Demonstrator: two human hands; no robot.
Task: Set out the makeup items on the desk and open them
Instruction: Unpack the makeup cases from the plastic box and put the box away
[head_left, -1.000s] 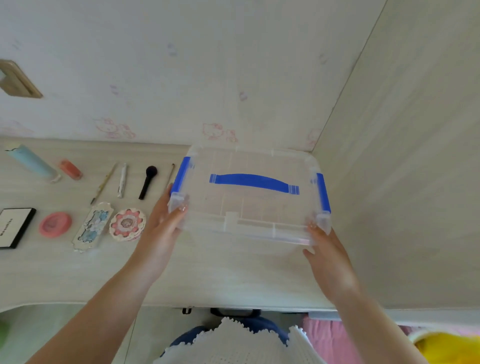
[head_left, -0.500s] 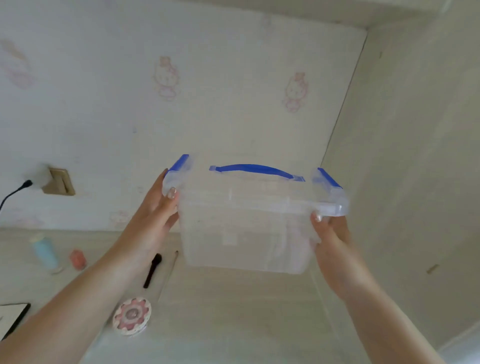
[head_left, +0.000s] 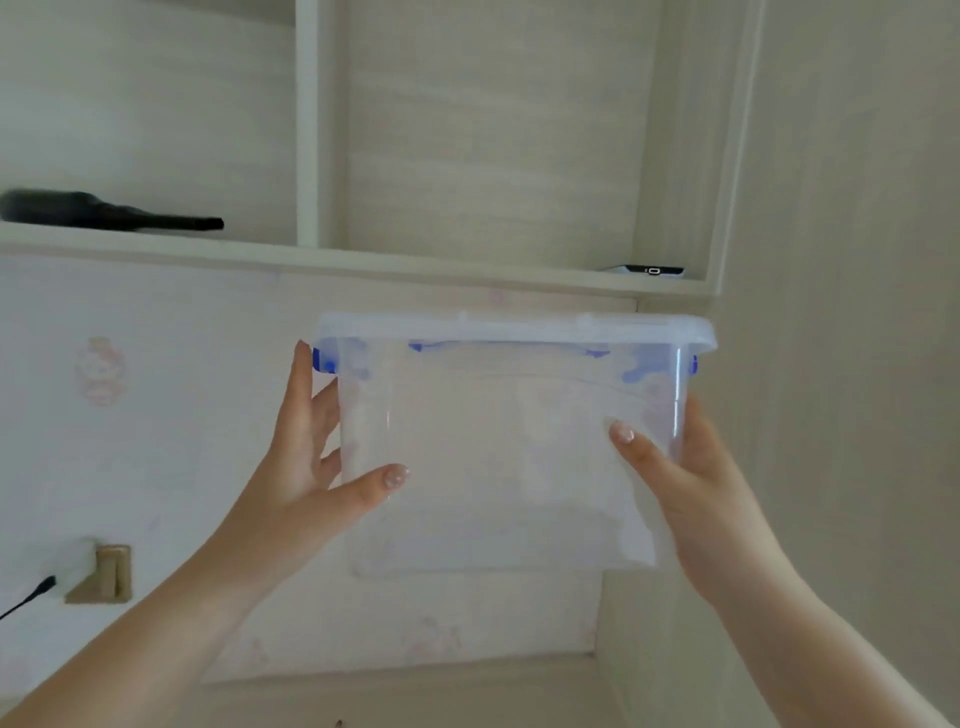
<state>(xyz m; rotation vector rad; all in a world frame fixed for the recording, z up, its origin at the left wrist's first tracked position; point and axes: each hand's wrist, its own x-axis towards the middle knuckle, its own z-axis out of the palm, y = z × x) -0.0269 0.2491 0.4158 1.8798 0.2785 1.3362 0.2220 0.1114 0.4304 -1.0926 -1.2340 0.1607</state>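
- Our left hand (head_left: 306, 462) and right hand (head_left: 691, 483) clasp the ends of the clear lidded storage box (head_left: 509, 441), thumbs across its near wall, lifted just below the shelf (head_left: 363, 260).
- We judge it emptied and on its way up there.
- Next: raise it over the shelf lip, between the black brush (head_left: 104, 210) and a dark device (head_left: 647, 269).

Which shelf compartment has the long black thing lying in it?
The left compartment: a black brush lies on its floor. The right compartment holds only a small flat device in its far corner.
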